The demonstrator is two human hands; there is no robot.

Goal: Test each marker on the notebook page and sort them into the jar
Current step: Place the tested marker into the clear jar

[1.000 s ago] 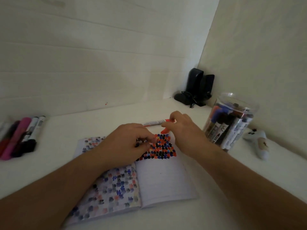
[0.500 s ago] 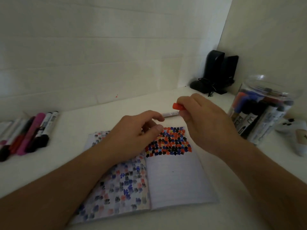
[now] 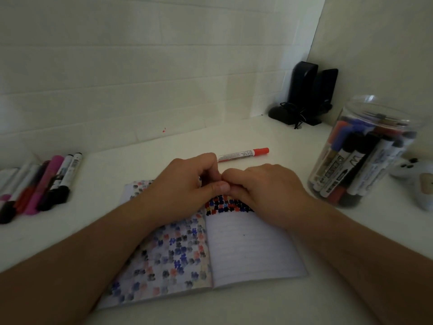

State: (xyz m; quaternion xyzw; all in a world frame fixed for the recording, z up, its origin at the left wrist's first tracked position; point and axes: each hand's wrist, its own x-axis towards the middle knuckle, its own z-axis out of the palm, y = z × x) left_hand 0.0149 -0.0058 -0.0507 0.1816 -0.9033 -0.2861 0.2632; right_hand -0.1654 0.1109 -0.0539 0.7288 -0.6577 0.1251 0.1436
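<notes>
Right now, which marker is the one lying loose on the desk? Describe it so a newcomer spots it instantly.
Start at the open notebook in the middle of the white desk. Just beyond its far edge, behind the left hand, lies a single red-capped marker, cap pointing right toward the clear jar. It lies alone, unlike the marker row at far left and those in the jar.

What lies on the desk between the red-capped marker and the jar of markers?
Nothing: in the head view, the stretch of white desk between the red-capped marker and the jar is bare.
</notes>
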